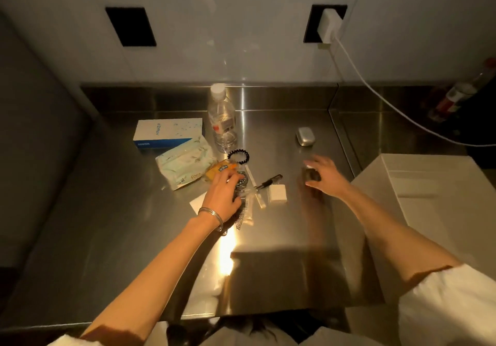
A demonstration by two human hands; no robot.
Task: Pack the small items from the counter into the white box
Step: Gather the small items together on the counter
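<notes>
Steel counter [120, 211], tiled wall [241, 37]; left hand [222, 192] grip clutches dark packet [239, 183], right hand [326, 175] pinches dark item [312, 176]

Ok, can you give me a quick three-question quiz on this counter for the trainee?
1. True or false: the water bottle lies on its side.
2. Which hand holds the small dark object?
3. The white box sits: A) left of the counter, B) right of it, C) against the back wall.
Key: 1 false, it stands upright; 2 the right hand; 3 B.
</notes>
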